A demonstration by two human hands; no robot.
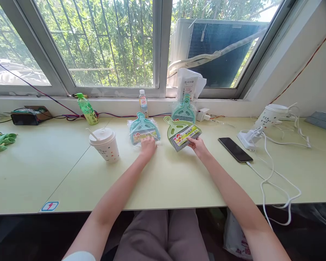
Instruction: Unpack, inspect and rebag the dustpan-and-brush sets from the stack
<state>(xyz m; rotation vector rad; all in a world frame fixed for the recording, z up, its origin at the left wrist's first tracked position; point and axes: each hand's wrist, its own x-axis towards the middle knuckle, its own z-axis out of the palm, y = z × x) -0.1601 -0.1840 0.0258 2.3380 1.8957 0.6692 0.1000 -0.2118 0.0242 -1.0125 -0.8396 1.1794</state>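
Observation:
My right hand (197,144) grips the lower right edge of a green dustpan and brush set (179,125), lifted and tilted over the table, with a yellow label and grey bristles facing me. My left hand (149,145) is at the lower edge of a blue dustpan and brush set (142,125) in clear plastic, its fingers curled over the label. Part of that grip is hidden from me. Behind the green set stands a teal dustpan and brush set (185,108), also in clear wrap and partly covered.
Left of my hands stands a lidded paper cup (105,146) with a straw. A green bottle (87,108), a small clear bottle (143,103) and a tissue pack (189,84) line the window side. A phone (235,149), power strip (248,139) and white cables lie right.

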